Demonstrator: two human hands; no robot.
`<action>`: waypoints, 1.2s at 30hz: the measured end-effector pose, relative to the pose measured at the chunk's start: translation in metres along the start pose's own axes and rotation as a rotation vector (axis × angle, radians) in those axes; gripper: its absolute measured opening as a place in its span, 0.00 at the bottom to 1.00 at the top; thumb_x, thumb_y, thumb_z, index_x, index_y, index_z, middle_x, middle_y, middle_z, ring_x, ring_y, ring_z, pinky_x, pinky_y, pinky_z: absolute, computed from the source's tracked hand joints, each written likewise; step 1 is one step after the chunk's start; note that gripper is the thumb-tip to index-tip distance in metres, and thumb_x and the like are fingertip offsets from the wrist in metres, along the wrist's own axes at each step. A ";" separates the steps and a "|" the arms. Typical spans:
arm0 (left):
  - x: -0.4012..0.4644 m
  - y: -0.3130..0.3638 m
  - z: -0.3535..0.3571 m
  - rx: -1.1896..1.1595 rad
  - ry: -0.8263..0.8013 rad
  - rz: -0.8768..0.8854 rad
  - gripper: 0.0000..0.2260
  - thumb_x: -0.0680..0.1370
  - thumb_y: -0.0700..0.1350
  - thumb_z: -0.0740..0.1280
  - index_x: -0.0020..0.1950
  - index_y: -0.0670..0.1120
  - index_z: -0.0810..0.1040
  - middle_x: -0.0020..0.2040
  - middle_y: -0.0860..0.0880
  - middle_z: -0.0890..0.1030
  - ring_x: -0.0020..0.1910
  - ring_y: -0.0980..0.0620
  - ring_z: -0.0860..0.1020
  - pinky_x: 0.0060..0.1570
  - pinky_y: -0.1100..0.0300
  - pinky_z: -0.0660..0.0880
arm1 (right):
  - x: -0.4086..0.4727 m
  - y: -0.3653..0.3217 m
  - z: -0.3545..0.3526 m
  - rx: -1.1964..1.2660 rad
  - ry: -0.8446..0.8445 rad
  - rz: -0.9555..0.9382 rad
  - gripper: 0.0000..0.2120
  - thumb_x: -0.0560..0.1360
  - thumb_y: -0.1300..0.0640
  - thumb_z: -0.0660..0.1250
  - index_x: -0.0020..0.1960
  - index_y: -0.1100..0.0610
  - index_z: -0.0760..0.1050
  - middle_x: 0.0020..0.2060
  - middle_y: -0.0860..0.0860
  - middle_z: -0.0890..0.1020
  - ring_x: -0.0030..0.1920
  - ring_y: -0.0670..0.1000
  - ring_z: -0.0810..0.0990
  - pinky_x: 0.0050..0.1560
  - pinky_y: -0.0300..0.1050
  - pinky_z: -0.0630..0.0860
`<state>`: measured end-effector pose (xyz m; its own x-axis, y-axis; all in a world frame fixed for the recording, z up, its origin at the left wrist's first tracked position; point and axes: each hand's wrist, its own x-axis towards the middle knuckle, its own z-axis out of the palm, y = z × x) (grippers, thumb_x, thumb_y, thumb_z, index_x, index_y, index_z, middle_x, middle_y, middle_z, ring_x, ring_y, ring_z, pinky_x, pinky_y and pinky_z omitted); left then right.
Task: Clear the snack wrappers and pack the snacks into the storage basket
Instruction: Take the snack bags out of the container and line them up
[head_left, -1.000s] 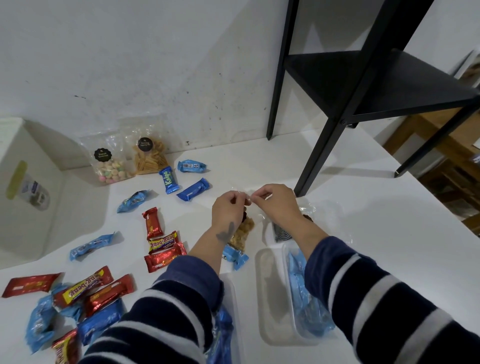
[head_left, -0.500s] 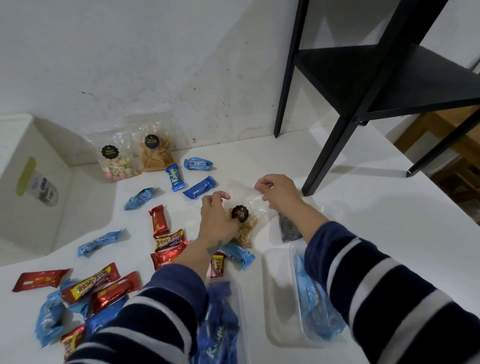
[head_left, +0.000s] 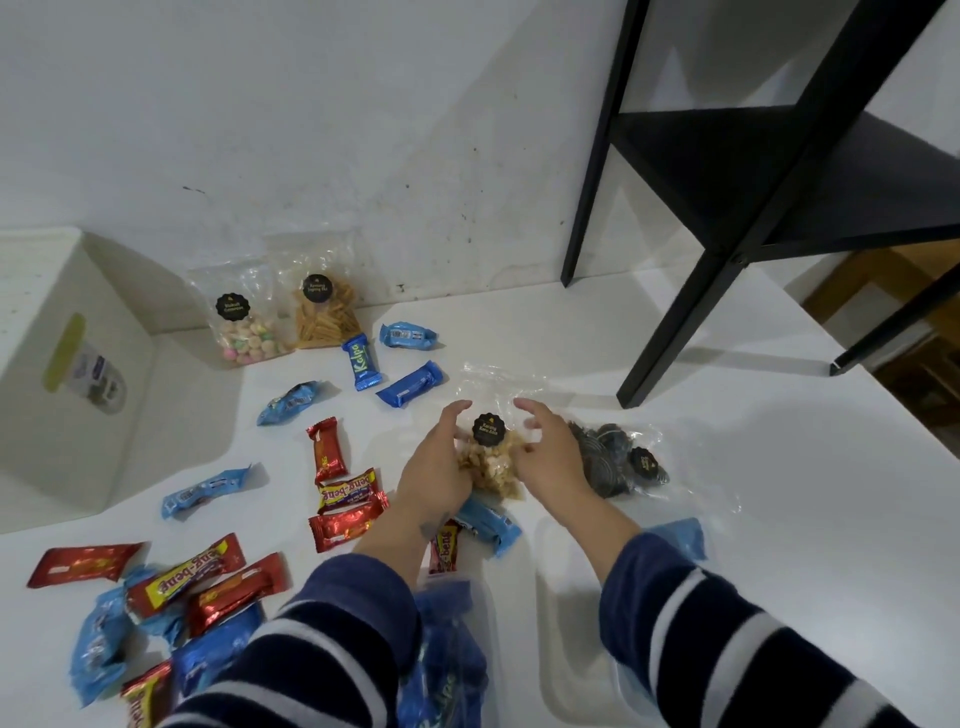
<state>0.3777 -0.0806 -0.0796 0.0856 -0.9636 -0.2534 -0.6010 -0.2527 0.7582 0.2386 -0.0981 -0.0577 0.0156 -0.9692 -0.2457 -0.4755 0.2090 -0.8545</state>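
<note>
Fingers (head_left: 457, 415) of the left hand (head_left: 441, 467) and right hand (head_left: 545, 457) curve loosely around a clear bag of tan snacks (head_left: 491, 465), cupping it from both sides on the white table (head_left: 779, 493); whether they grip it or merely rest against it cannot be told. Just right of that bag lies a second clear bag holding dark biscuits (head_left: 615, 460). Nearer the person than the tan bag, a clear basket (head_left: 576, 649) holds a few blue packets, one (head_left: 680, 535) showing past the right sleeve, and more blue packets (head_left: 447, 654) sit between the sleeves, their container hidden. Left of the tan bag, red bars (head_left: 327, 449) and blue packets (head_left: 208, 491) are scattered loose, thickening into a heap (head_left: 171, 597) at the table's near left edge. Beyond the bag, against the wall, stand two more clear bags, one of pastel sweets (head_left: 244, 322) and one of yellow sticks (head_left: 324, 312), beside a white bin (head_left: 57, 364). Packing appears barely begun: most snacks lie outside the basket, and sorting out empty wrappers seems largely ahead.
</note>
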 end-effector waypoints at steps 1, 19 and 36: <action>0.002 0.000 -0.002 -0.015 0.009 0.004 0.39 0.71 0.30 0.66 0.70 0.63 0.55 0.60 0.52 0.73 0.53 0.51 0.78 0.53 0.52 0.79 | 0.004 -0.004 0.001 -0.030 0.005 -0.014 0.28 0.75 0.69 0.63 0.69 0.46 0.68 0.62 0.52 0.71 0.51 0.49 0.77 0.32 0.29 0.69; 0.177 -0.004 -0.113 -0.006 0.401 0.203 0.38 0.73 0.33 0.69 0.77 0.49 0.52 0.69 0.43 0.69 0.69 0.48 0.69 0.63 0.59 0.68 | 0.203 -0.137 0.069 -0.005 -0.039 -0.373 0.25 0.74 0.71 0.62 0.67 0.50 0.72 0.63 0.51 0.68 0.62 0.53 0.75 0.64 0.44 0.74; 0.116 0.006 -0.097 0.326 0.167 -0.013 0.30 0.76 0.43 0.66 0.75 0.49 0.57 0.73 0.46 0.60 0.68 0.43 0.67 0.57 0.47 0.74 | 0.143 -0.105 0.022 -0.394 -0.234 -0.182 0.16 0.78 0.59 0.62 0.65 0.50 0.73 0.67 0.52 0.71 0.64 0.53 0.73 0.55 0.37 0.67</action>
<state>0.4614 -0.2025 -0.0459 0.2072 -0.9682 -0.1399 -0.8186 -0.2499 0.5172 0.3104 -0.2554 -0.0129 0.3051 -0.9207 -0.2432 -0.7426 -0.0702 -0.6661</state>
